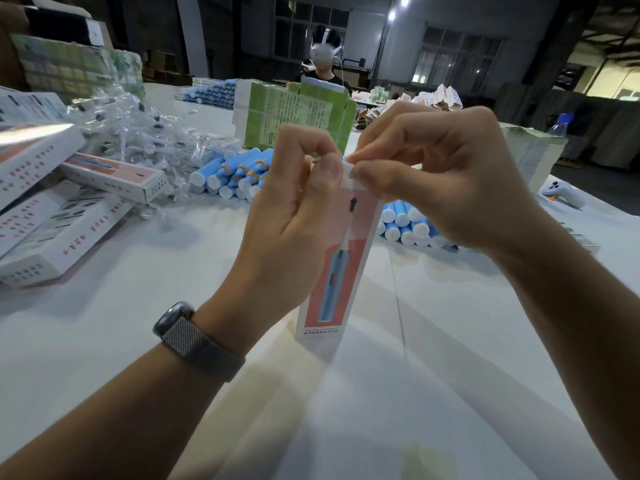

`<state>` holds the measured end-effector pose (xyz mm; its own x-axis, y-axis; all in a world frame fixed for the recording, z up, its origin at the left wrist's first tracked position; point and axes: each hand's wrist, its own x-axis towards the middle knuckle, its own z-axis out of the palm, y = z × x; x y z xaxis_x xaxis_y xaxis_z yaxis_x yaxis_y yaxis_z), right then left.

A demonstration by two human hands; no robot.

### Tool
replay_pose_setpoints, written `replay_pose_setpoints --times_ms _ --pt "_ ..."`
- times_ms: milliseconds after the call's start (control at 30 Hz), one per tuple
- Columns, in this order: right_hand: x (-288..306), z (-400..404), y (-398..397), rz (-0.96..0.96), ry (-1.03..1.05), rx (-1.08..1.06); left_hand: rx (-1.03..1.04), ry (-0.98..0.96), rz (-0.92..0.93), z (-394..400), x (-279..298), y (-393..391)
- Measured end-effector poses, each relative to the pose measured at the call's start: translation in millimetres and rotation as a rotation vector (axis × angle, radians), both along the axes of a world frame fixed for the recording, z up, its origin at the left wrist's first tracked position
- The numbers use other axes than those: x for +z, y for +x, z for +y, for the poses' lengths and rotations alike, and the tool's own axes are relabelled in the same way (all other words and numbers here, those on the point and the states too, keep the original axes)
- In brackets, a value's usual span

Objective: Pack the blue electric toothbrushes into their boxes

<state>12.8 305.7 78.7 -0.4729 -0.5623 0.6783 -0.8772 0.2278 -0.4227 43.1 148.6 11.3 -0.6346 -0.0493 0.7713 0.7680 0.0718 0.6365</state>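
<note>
White cloth-covered worktop (104, 341) spread wide beneath the fingers, carrying everything. Off beyond the left hand's knuckles, flat stack of finished boxes (52, 216) and a heap of clear-wrapped brush heads (138, 133). Past the fingertips, blue toothbrush handles (235, 171) piled on their sides, butt ends toward the camera; a second pile (412, 223) just under the right hand's heel. Likely staged within reach so each pick is short.

Between both hands, one toothbrush box (337, 271): long axis near upright, leaning slightly, bottom end resting on the worktop, top end up at the fingertips. Printed brush on its face pointing head-up. Stood on end probably so the contents settle downward and the top flap can be tucked without anything sliding out; whether a toothbrush is already inside cannot be told.

Left hand (298, 202): fingers curled, thumb pressed against the box's upper edge, steadying it. Right hand (450, 178): thumb and forefinger pinching the small white top flap (348, 168), other fingers curled loosely behind. Seemingly mid-closure of the top end.
</note>
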Motion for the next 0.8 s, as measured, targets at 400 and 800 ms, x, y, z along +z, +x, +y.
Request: replay_pose_setpoints --times_ms 400,800 --pt "5 6 0 0.084 0.129 -0.017 0.01 -0.106 0.116 -13 3 -5" --pt "-2 5 3 0.073 0.091 0.012 0.027 -0.222 0.161 -25 1 -14"
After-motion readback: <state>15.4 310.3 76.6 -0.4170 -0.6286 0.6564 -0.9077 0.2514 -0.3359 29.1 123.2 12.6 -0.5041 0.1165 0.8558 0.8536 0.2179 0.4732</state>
